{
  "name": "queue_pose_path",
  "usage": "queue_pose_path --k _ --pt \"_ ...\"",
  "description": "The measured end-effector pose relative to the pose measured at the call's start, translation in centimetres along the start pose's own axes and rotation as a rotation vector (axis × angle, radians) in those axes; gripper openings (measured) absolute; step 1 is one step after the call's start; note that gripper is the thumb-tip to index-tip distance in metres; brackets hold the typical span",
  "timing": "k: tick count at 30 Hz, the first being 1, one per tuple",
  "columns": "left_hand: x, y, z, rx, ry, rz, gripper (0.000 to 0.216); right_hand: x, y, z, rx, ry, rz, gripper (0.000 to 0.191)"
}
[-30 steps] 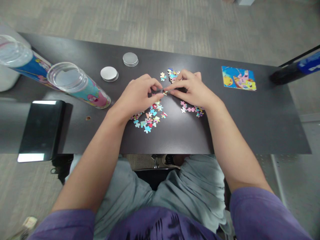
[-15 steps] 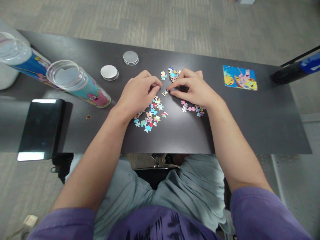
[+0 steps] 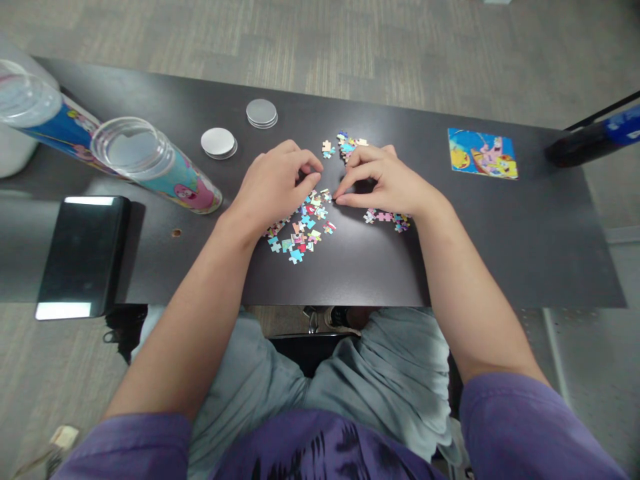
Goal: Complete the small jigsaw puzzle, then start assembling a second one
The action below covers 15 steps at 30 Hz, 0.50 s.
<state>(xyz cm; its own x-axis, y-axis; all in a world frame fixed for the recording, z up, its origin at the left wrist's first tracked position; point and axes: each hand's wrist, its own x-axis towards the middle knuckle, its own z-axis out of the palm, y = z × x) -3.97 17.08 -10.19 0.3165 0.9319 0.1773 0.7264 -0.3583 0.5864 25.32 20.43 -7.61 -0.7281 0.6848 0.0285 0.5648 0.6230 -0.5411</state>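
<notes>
Loose puzzle pieces (image 3: 300, 233) lie in a heap on the dark table (image 3: 500, 253). My left hand (image 3: 277, 183) rests on the heap's upper left with its fingers curled in; nothing shows in them. My right hand (image 3: 385, 183) is just to the right, thumb and forefinger pinched down at the table beside a small piece (image 3: 326, 195) on the heap's top edge. What the pinch grips is hidden. A short joined strip of pieces (image 3: 385, 217) lies under my right wrist. Another small cluster (image 3: 345, 143) sits beyond my fingers.
Two clear printed tubes (image 3: 150, 167) (image 3: 35, 113) lie at the left, with two round silver lids (image 3: 218, 143) (image 3: 261, 112) near them. A black tablet (image 3: 83, 253) overhangs the near left edge. A finished picture card (image 3: 483, 153) lies at the right, beside a dark object (image 3: 590, 137).
One second ago both hands pinched one piece together above the table. They let it down and drew apart. My right fingertips have since moved down to the heap's top edge.
</notes>
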Motion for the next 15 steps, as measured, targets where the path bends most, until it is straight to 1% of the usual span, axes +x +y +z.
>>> queue_pose_path --k 3,7,12,15 --pt "0.0 0.0 0.0 -0.009 -0.005 0.006 0.023 0.0 0.1 0.0 0.018 0.003 -0.004 0.013" --pt "-0.1 -0.6 -0.3 -0.040 -0.011 0.028 0.027 0.1 0.3 0.2 0.020 0.044 0.025 0.026" --pt "-0.4 -1.2 -1.3 -0.100 -0.089 0.050 0.044 0.2 0.5 0.7 0.015 0.040 0.019 0.021" --pt "-0.4 -0.9 -1.4 -0.064 -0.104 0.039 0.046 0.2 0.3 0.8 0.011 0.045 0.011 0.018"
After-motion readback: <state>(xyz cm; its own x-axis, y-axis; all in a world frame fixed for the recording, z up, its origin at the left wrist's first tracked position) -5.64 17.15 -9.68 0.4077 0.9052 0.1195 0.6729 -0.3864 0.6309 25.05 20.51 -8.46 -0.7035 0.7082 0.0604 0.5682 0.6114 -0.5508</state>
